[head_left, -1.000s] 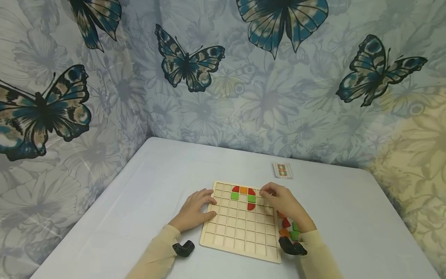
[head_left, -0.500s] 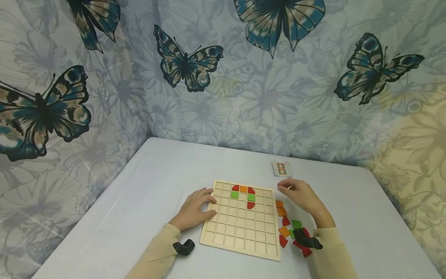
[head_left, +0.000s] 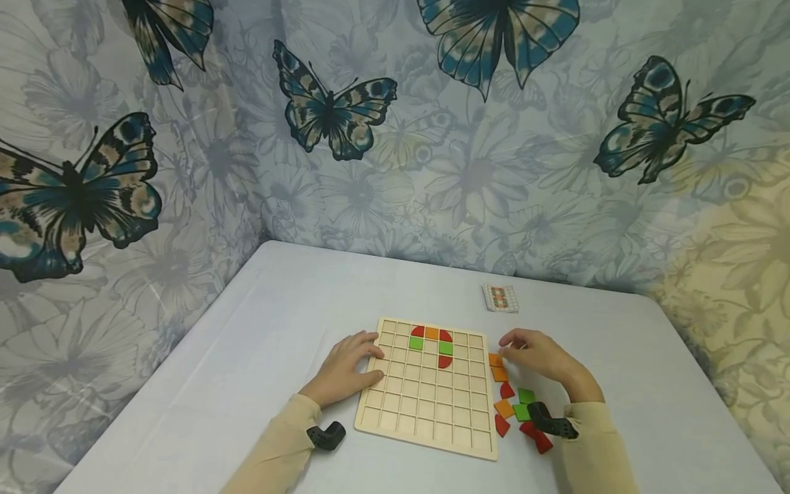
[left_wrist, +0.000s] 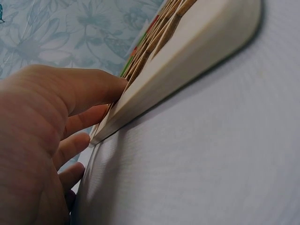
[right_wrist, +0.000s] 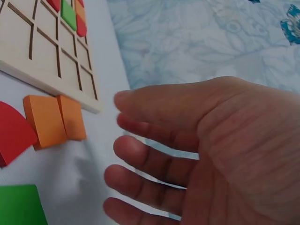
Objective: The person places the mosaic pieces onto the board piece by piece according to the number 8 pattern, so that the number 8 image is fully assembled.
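A pale wooden grid board [head_left: 426,413] lies on the table. Near its far edge, some cells hold red rounded tiles [head_left: 445,361], green square tiles [head_left: 416,343] and an orange square tile [head_left: 432,333]. My left hand [head_left: 342,370] rests at the board's left side, its thumb and fingertips on the rim, as the left wrist view also shows. Past the right edge, my right hand [head_left: 540,355] hovers beside two orange square tiles [right_wrist: 46,121]. Its fingers are loosely bent with nothing between them; in the right wrist view thumb and fingertips stand apart from the tiles.
Loose red pieces [head_left: 537,437], green squares [head_left: 526,396] and another orange square [head_left: 504,409] lie right of the board, partly under the right wrist's black band [head_left: 553,420]. A small patterned card [head_left: 500,298] lies farther back. Butterfly-printed fabric [head_left: 481,192] hangs behind the table.
My right hand has left the board's upper right cells, moved right, then come down slightly beside the orange tiles, uncovering the loose pieces. The left hand has stayed on the rim.
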The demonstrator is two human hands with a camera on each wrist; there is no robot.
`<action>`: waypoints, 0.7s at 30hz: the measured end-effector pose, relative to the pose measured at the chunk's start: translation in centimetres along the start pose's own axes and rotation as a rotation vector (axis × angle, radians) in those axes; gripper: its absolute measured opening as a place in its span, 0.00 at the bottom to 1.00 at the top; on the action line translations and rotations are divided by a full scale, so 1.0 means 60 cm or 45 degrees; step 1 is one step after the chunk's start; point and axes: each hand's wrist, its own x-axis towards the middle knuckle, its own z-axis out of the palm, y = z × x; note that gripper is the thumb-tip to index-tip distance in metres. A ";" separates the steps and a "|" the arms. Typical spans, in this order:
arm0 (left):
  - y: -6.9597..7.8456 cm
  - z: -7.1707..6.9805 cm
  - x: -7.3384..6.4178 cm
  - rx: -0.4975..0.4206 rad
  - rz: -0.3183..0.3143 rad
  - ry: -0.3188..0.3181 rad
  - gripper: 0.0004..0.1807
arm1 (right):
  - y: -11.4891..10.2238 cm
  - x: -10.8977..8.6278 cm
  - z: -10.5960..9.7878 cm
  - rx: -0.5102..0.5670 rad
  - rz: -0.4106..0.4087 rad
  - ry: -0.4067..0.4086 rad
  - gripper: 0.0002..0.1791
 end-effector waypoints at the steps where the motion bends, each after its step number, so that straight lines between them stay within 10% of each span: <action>1: 0.000 0.000 0.000 0.001 -0.002 -0.002 0.12 | 0.002 -0.001 -0.001 0.001 0.006 -0.017 0.14; 13: -0.002 0.000 -0.001 -0.006 -0.004 0.001 0.12 | 0.013 -0.017 -0.005 -0.114 0.279 -0.284 0.17; 21: -0.001 0.001 0.002 0.004 -0.017 -0.002 0.12 | 0.012 -0.018 -0.002 -0.131 0.300 -0.275 0.17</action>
